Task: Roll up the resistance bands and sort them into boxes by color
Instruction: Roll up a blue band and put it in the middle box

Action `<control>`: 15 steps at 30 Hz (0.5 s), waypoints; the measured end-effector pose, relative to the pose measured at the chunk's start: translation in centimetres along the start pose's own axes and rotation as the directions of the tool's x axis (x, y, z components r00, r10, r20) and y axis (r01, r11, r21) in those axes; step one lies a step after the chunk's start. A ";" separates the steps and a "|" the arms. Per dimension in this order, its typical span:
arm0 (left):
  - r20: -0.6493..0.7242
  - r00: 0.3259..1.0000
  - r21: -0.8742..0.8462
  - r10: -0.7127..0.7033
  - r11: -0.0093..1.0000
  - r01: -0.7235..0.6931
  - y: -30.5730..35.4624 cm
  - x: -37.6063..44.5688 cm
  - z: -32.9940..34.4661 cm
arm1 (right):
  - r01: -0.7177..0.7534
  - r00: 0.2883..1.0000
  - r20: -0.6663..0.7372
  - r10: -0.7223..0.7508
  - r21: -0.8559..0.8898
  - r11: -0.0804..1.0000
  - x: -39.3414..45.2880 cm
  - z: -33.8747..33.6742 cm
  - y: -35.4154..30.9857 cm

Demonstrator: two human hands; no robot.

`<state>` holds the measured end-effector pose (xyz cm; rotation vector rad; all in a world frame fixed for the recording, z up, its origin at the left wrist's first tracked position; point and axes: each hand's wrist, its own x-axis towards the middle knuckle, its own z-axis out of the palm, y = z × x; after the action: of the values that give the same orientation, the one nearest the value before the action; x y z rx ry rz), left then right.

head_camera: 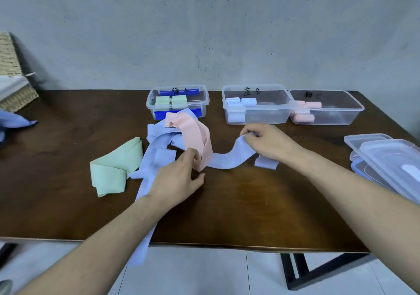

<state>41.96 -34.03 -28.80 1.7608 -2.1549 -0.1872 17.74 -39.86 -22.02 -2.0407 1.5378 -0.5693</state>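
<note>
Head view: the dark table (68,203) carries three clear boxes along its far edge, green rolls in the left box (177,101), blue in the middle box (256,103), pink in the right box (327,107). Near them lies a tangle: blue band (229,161), pink band (195,135), green band (113,165). The right hand (270,142) pinches the blue band's end; the left hand (179,174) grips the pink loop. Best hold pink down, draw blue free, then roll tightly with edges aligned.

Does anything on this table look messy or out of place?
Yes. The unrolled bands lie in a tangle: a pink band loops over the blue band, and another blue strip hangs off the table's front edge.
</note>
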 end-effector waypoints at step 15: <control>0.522 0.844 -0.658 -0.124 0.572 0.490 9.9 0.4 1.1 | -0.142 0.990 0.092 0.111 0.497 0.856 -3.5 -3.5 2.1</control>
<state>32.37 -32.39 -26.60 1.5902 -1.5116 -1.4943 13.06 -37.48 -20.70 -1.5320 1.3042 -0.7580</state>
